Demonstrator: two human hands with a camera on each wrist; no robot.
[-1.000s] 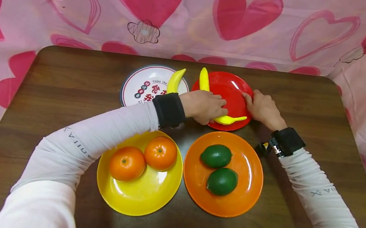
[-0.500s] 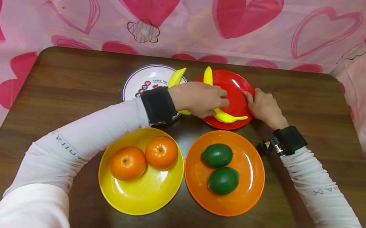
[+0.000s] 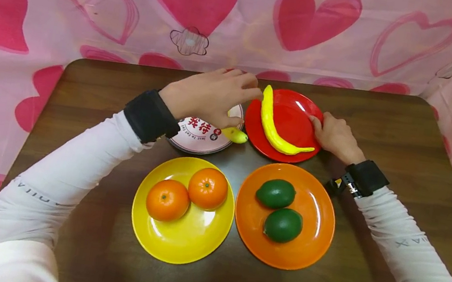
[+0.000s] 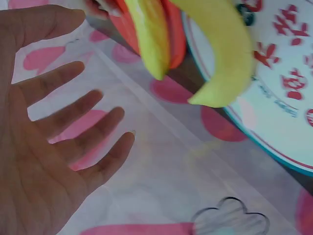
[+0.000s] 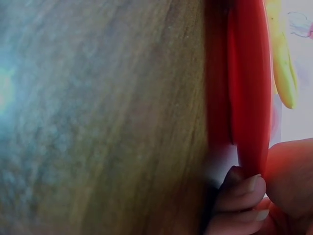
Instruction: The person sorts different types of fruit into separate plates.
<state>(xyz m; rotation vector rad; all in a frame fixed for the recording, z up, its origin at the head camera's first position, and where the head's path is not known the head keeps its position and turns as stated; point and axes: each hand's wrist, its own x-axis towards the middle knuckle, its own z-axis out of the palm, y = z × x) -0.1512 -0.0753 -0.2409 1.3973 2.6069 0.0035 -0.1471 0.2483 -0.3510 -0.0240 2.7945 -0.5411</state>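
Note:
A bright yellow banana [image 3: 269,125] lies along the left side of the red plate [image 3: 297,117]. My right hand [image 3: 335,137] pinches that plate's right rim, thumb on top and fingers under it, as the right wrist view shows. Above the white plate [image 3: 203,146] with red characters hovers my left hand [image 3: 212,96], its fingers spread and holding nothing. On that white plate lies a second, paler banana [image 3: 235,135], mostly covered by the left hand in the head view. The left wrist view shows this paler banana [image 4: 230,58] apart from the open palm.
Nearer the front, a yellow plate [image 3: 175,245] bears two oranges [image 3: 168,200]. Beside it an orange plate [image 3: 312,241] bears two green lemon-shaped fruits [image 3: 283,225]. All plates stand on a dark wooden table [image 3: 104,249], with a pink heart-print cloth [image 3: 307,65] behind it.
My left hand has let go of the banana on the red plate and moved left over the white plate. My right hand stays at the red plate's rim.

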